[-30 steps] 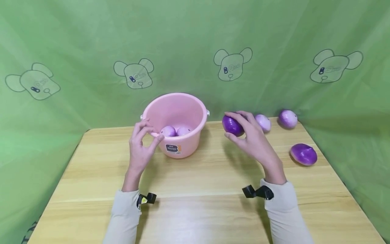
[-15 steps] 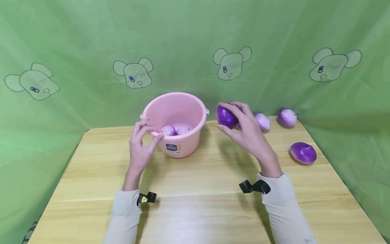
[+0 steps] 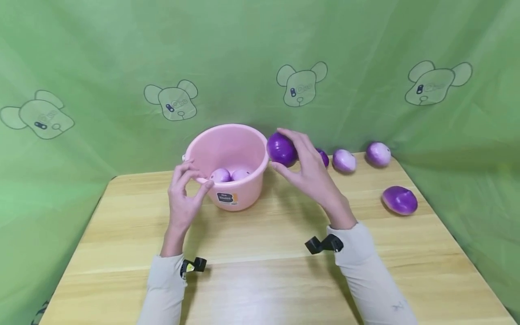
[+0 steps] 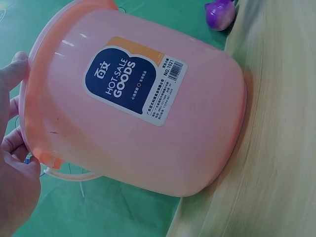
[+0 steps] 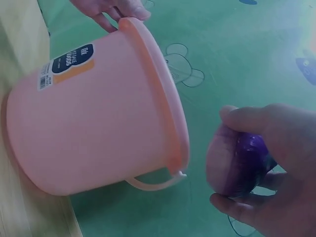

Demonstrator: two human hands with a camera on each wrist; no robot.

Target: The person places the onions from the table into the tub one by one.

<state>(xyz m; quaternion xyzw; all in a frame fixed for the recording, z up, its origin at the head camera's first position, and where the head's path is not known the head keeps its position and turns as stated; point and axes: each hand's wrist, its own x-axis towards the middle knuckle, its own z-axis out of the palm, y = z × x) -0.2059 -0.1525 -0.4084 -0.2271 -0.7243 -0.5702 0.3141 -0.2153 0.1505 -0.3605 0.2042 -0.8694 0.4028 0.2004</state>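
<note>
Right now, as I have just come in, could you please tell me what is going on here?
A person's left hand grips the rim of a pink bucket standing on the table. The right hand holds a purple onion-like object in the air, just right of the bucket and not inside it. Two similar objects lie in the bucket, and four others are on the table to its right.

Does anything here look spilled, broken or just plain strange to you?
I see nothing spilled or broken; the pink bucket stands upright, its rim gripped by the left hand. One small oddity: a lone purple onion lies at the right, nearer the person than the row of three onions at the back.
</note>
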